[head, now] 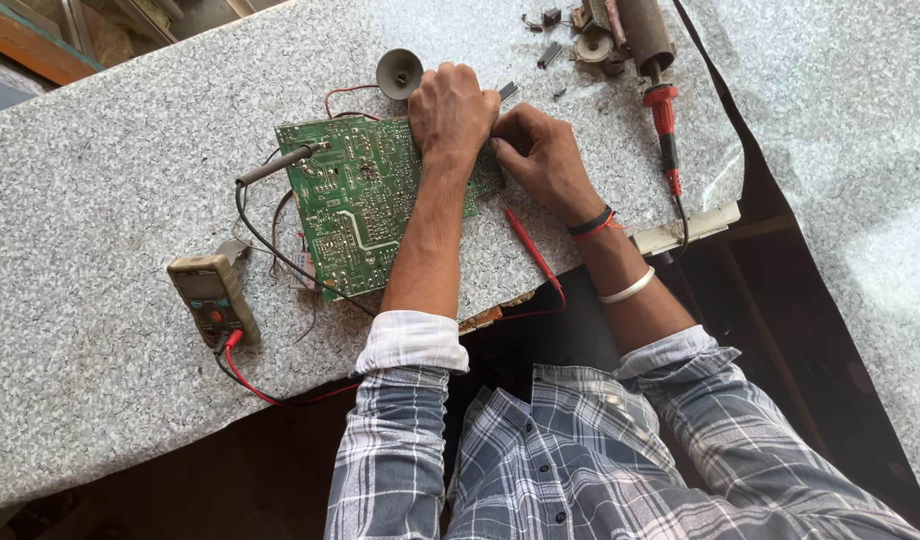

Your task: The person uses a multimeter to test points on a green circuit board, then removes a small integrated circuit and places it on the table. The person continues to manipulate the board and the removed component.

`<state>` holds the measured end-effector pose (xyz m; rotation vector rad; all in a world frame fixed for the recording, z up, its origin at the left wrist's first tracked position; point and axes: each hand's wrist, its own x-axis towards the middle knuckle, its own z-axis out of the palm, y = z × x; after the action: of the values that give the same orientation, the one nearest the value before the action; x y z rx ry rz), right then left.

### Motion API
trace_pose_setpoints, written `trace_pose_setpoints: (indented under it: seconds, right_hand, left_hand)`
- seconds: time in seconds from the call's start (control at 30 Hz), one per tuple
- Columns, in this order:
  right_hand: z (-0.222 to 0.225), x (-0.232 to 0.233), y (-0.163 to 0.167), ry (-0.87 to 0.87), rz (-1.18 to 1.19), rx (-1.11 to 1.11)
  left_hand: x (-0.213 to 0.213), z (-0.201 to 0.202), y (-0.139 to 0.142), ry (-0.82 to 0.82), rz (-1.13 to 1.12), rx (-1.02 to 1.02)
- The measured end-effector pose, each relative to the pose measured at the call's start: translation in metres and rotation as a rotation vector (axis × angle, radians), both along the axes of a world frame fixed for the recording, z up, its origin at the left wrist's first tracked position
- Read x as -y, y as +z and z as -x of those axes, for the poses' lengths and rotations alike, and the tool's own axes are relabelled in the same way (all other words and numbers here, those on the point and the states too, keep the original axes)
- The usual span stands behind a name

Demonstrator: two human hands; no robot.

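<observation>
A green circuit board (355,205) lies solder side up on the speckled grey table (110,190). My left hand (450,110) rests curled on the board's upper right corner and holds it down. At the board's right edge, my right hand (545,155) has its fingers pinched together against that edge; what lies between the fingertips is hidden. A small black chip (507,92) sits just beyond both hands. A black test probe (280,162) lies across the board's left corner, and a red probe (530,245) lies on the table under my right wrist.
A handheld multimeter (212,295) with red and black leads sits near the table's front edge, left of the board. A grey cone-shaped part (398,72) stands behind the board. A red-handled soldering iron (663,120) and small loose parts (560,40) lie at the back right.
</observation>
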<state>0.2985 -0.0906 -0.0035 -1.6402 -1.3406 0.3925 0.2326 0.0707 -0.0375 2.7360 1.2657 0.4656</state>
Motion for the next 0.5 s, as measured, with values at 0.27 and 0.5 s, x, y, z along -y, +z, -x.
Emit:
trace_pose_setpoints:
  seconds: [0.27,0.5]
  right_hand:
    - [0.0003,0.0032,0.0022,0.038,0.060,-0.044]
    - [0.0001,0.0028,-0.0007,0.052,0.038,-0.033]
  left_hand:
    - [-0.0008,-0.0008,-0.0035,0.005,-0.011,0.000]
    - [-0.0005,-0.0011,-0.0045,0.013,0.003,-0.015]
